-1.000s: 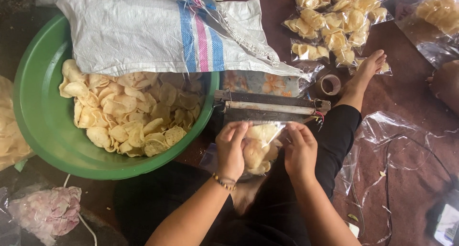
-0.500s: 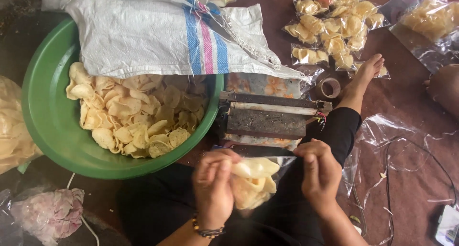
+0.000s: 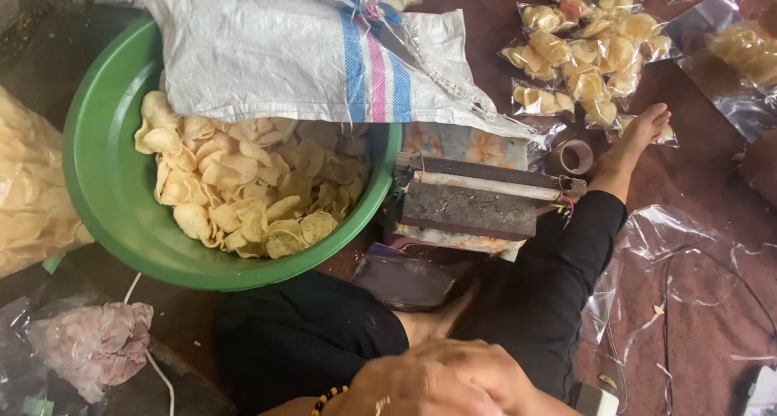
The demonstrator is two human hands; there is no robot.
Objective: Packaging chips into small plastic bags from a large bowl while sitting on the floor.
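My two hands are at the bottom edge, blurred and pressed together over my lap. My left hand (image 3: 384, 392) wears a beaded bracelet, and my right hand (image 3: 477, 371) lies against it. Whatever is between them is hidden. A flat metal heat sealer (image 3: 473, 201) lies on the floor just beyond my knees. Left of it stands a green basin (image 3: 97, 214) full of pale round crackers (image 3: 251, 189). A small stack of empty clear bags (image 3: 405, 280) lies in front of the sealer, beside my bare foot (image 3: 433, 323).
A white woven sack (image 3: 267, 52) lies over the basin's far rim. Several sealed cracker packets (image 3: 583, 60) are piled at the back right, near a tape roll (image 3: 576, 155) and my other foot (image 3: 639, 141). Large cracker bags (image 3: 28, 197) sit left; loose plastic (image 3: 664, 230) lies right.
Both hands pulled back from the sealer toward my lap with the filled clear packet, which is now out of sight. The view shifted left and down.
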